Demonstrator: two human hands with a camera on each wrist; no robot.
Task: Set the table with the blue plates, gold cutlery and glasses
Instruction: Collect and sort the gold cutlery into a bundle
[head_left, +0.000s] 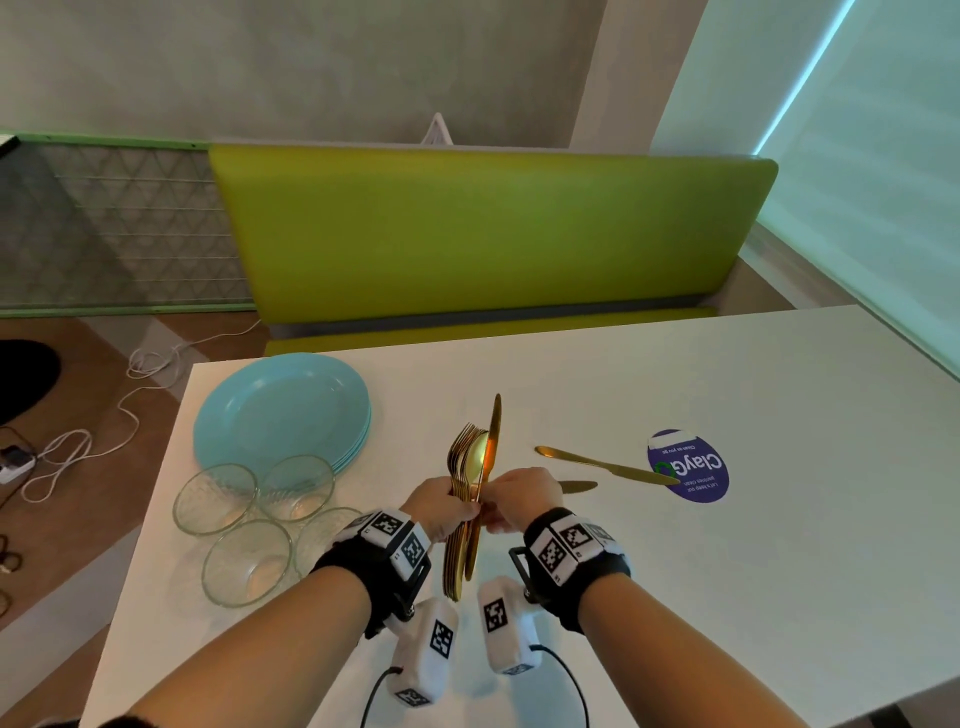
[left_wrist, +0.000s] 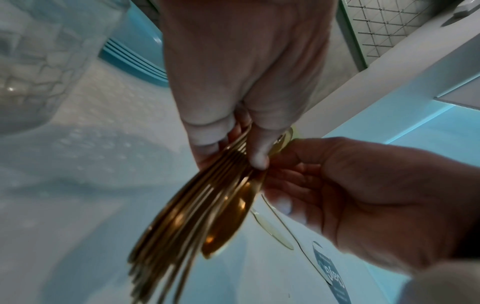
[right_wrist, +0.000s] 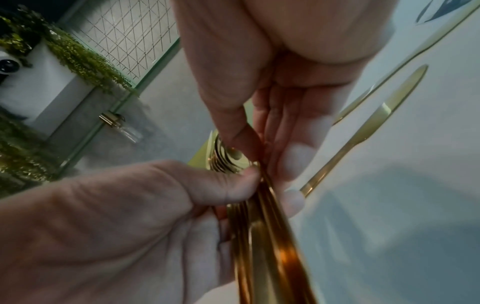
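My left hand grips a bundle of gold cutlery of several forks, spoons and a knife, held upright over the white table. My right hand pinches the gold knife on the bundle's right side; its blade stands taller than the rest. In the wrist views the left hand and the right hand meet at the handles. Two more gold knives lie on the table to the right. A stack of blue plates sits at the far left, with several glasses in front.
A round purple sticker lies under the tip of the far knife. A green bench runs behind the table. White cables trail on the floor to the left. The table's left edge is close to the glasses.
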